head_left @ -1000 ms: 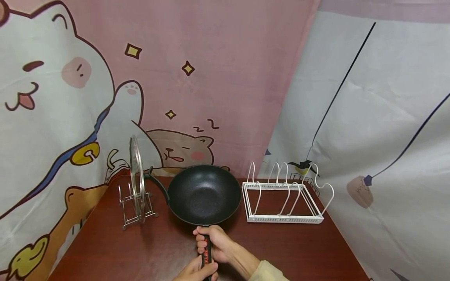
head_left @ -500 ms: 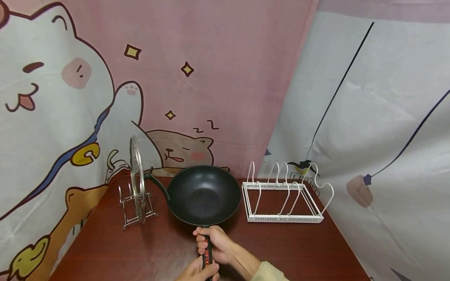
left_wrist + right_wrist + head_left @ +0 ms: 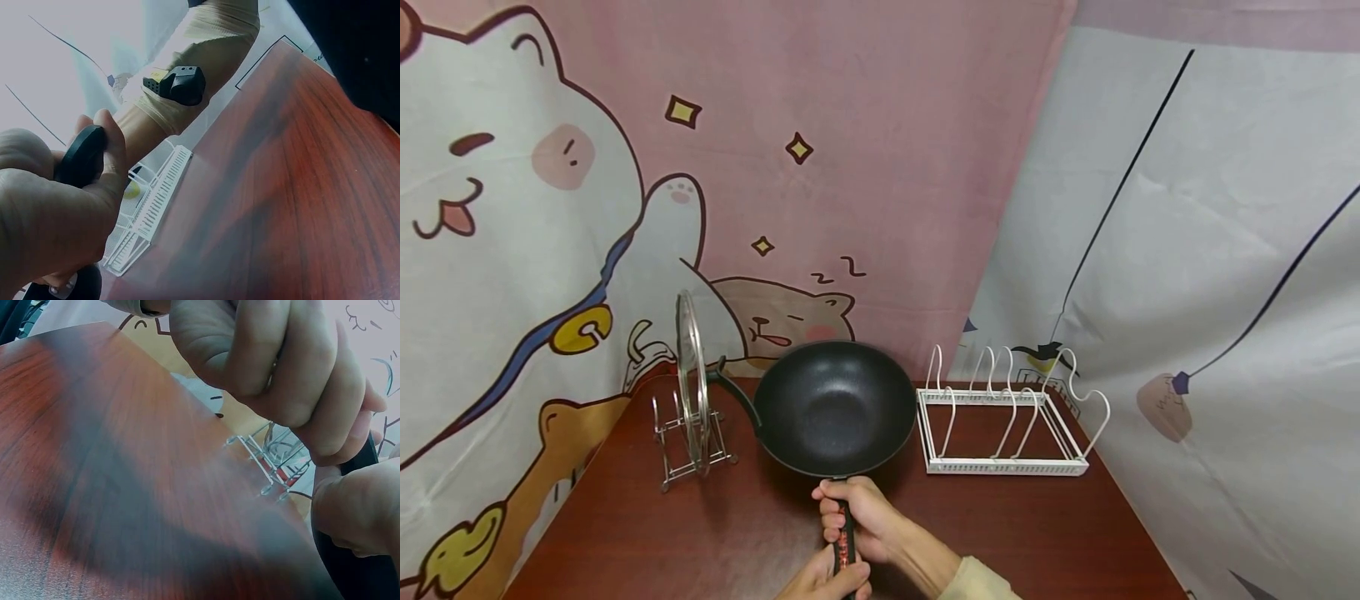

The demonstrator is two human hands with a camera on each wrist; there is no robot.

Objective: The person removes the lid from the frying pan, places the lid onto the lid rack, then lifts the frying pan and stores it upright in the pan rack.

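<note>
A black wok (image 3: 838,408) is at the middle of the table in the head view, its inside facing me and its handle (image 3: 844,533) pointing toward the front. My right hand (image 3: 865,517) grips that handle close to the bowl. Just behind it, my left hand (image 3: 827,577) holds the rear of the handle, thumb over the top. The handle's black end (image 3: 84,156) shows between the thumb and fingers in the left wrist view. Left of the wok, a glass lid (image 3: 694,383) stands on edge in a small wire rack (image 3: 700,471).
A curved black handle (image 3: 741,398) reaches from the lid to beside the wok's left rim. On the right stands a white rack (image 3: 1007,467) with upright wire loops, near the wok's right side. Printed curtains (image 3: 880,167) close off the back and sides of the dark red table (image 3: 1037,533).
The wok's bowl has risen slightly, its far rim now higher against the curtain. Both hands keep their grip on the handle and have shifted only a little.
</note>
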